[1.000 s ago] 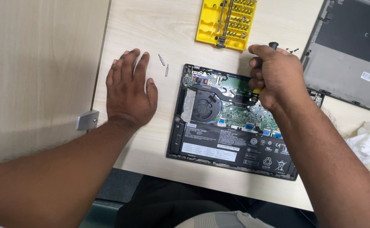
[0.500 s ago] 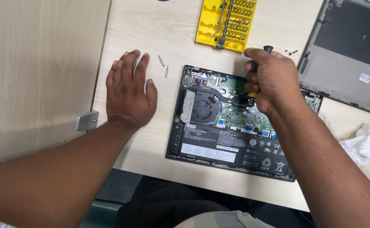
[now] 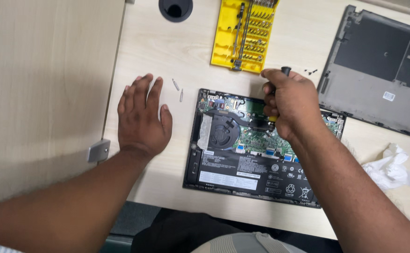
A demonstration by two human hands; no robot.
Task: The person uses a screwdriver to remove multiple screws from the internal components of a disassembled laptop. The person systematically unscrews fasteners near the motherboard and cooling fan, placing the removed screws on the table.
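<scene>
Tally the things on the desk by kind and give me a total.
Opened laptop: 1
Removed grey bottom cover: 1
Yellow bit case: 1
Screwdriver, gripped in the right hand: 1
Loose bits beside the flat left hand: 2
Crumpled tissue: 1
Total: 7

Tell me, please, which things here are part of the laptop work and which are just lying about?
In use: opened laptop, screwdriver in right hand, yellow bit set, removed bottom cover, two loose bits.
Lying about: crumpled tissue, cable grommet; left hand rests on desk.
</scene>
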